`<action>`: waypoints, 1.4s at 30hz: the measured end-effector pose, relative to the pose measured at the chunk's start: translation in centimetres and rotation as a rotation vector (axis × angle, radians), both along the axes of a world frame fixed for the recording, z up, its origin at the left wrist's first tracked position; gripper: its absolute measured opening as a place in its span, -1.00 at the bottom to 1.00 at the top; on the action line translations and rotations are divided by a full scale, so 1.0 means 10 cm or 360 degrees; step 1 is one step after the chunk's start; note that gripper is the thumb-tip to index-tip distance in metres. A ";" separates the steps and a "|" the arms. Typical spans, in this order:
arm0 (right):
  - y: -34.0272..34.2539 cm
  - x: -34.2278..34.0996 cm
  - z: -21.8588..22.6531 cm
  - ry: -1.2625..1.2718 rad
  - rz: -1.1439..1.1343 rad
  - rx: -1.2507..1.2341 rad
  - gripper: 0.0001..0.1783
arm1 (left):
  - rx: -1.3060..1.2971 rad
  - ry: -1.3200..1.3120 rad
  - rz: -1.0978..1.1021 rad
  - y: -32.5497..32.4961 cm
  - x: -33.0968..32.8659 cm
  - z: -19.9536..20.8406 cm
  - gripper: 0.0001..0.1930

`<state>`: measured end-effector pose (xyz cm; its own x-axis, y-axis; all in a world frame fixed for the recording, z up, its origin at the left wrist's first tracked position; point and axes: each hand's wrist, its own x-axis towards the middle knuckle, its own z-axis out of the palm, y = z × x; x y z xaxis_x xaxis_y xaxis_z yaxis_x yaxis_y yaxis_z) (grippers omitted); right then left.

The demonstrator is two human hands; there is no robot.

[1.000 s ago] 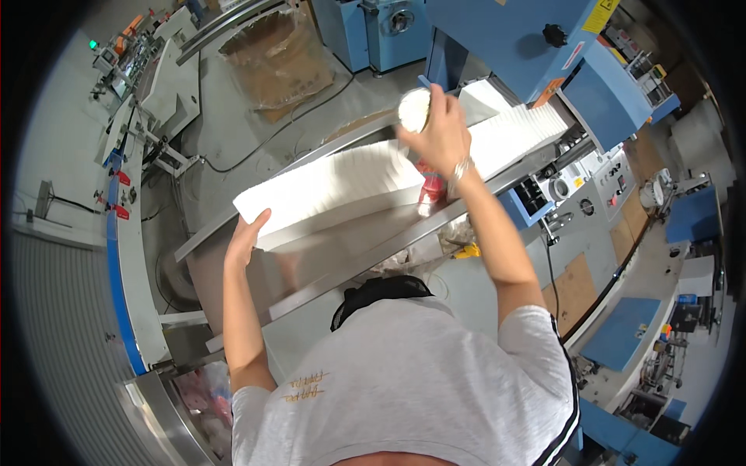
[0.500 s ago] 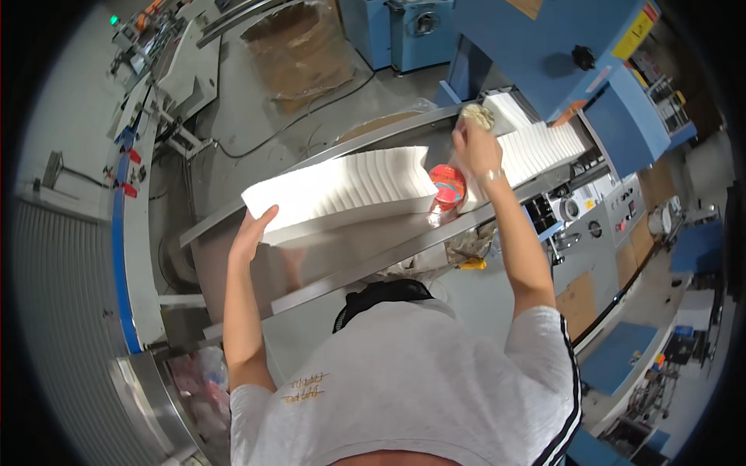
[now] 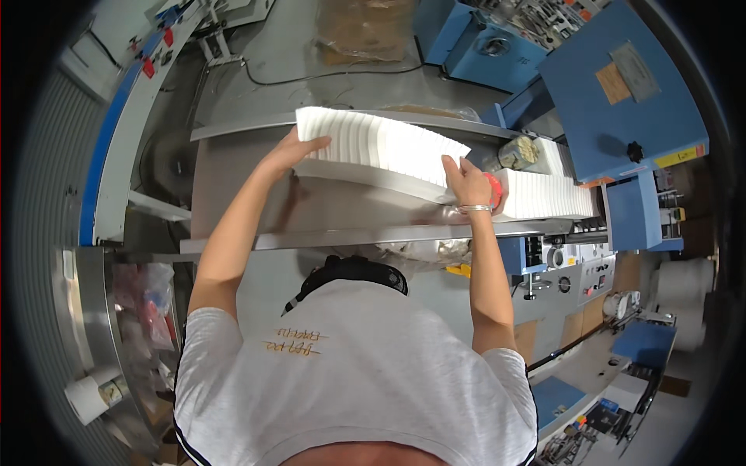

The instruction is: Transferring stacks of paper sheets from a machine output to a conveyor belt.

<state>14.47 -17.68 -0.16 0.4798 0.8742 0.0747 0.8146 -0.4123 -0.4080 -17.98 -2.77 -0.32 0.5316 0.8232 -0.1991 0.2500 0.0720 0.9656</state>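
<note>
A long row of white folded paper sheets point(image 3: 381, 147) stands in a metal trough point(image 3: 233, 182), its sheets packed face to face. At the row's left end my left hand point(image 3: 294, 151) grips it, thumb over the near side. My right hand point(image 3: 468, 183), with a bracelet at the wrist, presses on the row's right end, so the row is held between both hands. Close to the right of that hand is a round red thing point(image 3: 495, 190), partly hidden by it. Beyond it stands a clear jar with pale contents point(image 3: 519, 153). A second row of white sheets point(image 3: 548, 194) fills the trough's right end.
A blue machine point(image 3: 629, 78) with a black knob rises at the trough's right end. Another blue unit point(image 3: 493, 54) stands on the far floor. A black cable point(image 3: 334, 80) crosses the floor behind the trough. At left runs a blue-edged bench point(image 3: 116, 155).
My right hand has left the jar, which now stands in the trough, and has come down to the row's right end. The view has turned and shifted; my left hand stays on the row.
</note>
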 end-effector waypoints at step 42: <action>-0.68 -1.62 -0.15 0.2226 0.0211 -0.0308 -0.29 | -0.0182 -0.0559 0.0634 -1.29 -1.74 -0.43 -0.38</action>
<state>-1.75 -24.43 -1.65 -0.0282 0.8595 -0.5104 -0.1714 -0.5072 -0.8446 -35.37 -15.65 -4.58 0.2334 0.9582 -0.1656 -0.1541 0.2046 0.9666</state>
